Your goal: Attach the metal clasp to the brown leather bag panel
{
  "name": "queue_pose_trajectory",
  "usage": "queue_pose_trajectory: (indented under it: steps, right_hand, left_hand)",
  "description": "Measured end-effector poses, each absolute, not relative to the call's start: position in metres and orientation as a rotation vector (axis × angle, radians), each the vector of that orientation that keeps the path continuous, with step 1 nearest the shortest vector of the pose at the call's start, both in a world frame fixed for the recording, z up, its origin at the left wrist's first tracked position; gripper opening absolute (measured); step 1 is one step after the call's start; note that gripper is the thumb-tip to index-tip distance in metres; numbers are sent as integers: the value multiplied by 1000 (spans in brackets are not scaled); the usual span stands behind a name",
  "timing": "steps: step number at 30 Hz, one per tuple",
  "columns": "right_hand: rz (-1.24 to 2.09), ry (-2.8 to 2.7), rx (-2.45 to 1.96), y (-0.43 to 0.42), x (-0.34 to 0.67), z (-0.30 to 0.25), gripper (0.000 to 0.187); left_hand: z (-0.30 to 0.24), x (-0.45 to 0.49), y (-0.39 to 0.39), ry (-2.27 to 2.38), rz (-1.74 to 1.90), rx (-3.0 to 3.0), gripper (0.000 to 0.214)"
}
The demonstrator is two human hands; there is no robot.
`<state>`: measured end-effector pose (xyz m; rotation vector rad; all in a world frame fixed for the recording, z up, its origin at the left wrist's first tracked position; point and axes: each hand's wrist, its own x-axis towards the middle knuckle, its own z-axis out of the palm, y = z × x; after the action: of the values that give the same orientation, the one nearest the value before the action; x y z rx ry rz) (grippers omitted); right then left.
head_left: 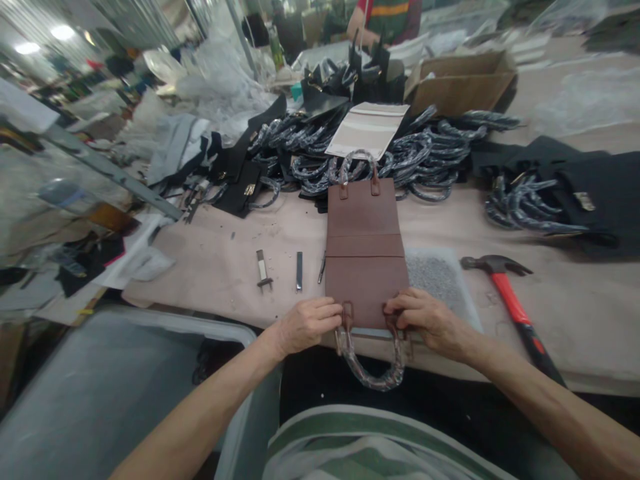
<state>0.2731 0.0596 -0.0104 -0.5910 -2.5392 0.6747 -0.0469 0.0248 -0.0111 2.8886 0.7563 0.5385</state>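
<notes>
A flat brown leather bag panel (364, 253) lies on the table, with a plastic-wrapped handle at its far end (358, 162) and another at its near end (373, 373) hanging over the table edge. My left hand (305, 325) grips the panel's near left corner beside the handle tab, fingers curled. At the near right corner my right hand (425, 319) pinches the panel by the other tab.
A red-handled hammer (510, 300) lies right of the panel, beside a grey pad (440, 277). Small metal tools (263, 270) lie to the left. Piles of wrapped handles (425, 153), black bag parts, a cardboard box (460, 83) and a person sit beyond. A grey bin (125, 387) stands below left.
</notes>
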Motion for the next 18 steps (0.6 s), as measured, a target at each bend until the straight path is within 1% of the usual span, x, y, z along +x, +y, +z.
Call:
queue_pose_trajectory:
  steps: [4, 9, 13, 15, 18]
  right_hand:
    - [596, -2484, -599, 49, 273, -15, 28]
    - [539, -2335, -818, 22, 269, -17, 38]
    - [463, -2298, -1026, 11, 254, -19, 29]
    - [382, -2277, -1098, 11, 247, -21, 29]
    - [314, -2293, -1085, 16, 242, -27, 30]
  left_hand:
    - [-11, -46, 20, 760, 593, 2914, 27]
    - [-24, -37, 3, 975, 777, 2847, 34]
    - [-31, -25, -2, 1136, 811, 2752, 37]
    - [-31, -18, -2, 1173, 800, 2741, 36]
    - [-28, -12, -4, 1183, 802, 2712, 34]
